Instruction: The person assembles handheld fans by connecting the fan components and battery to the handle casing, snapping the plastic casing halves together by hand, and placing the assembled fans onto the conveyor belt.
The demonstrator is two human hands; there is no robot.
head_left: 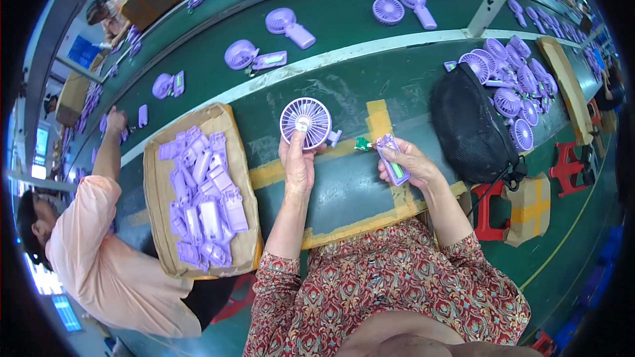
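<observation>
My left hand [299,158] is closed on a round purple fan head [305,121], its thumb over the pale hub of the grille. A small purple hinge piece juts from the head's right side. In my right hand [411,164] is a purple fan handle half [395,165], held tilted, with a green-and-white strip lying in it. A small green circuit board [362,144] sticks out to the left of the handle, between my two hands. Whether wires join the board to the fan head is too small to tell.
To my left stands a cardboard tray [156,225] of purple handle shells. On the right are a black mesh bag [473,125] and a pile of purple fans [519,86]. Fan parts lie on the green conveyor [344,16] beyond a white rail. A co-worker [112,244] reaches over at far left.
</observation>
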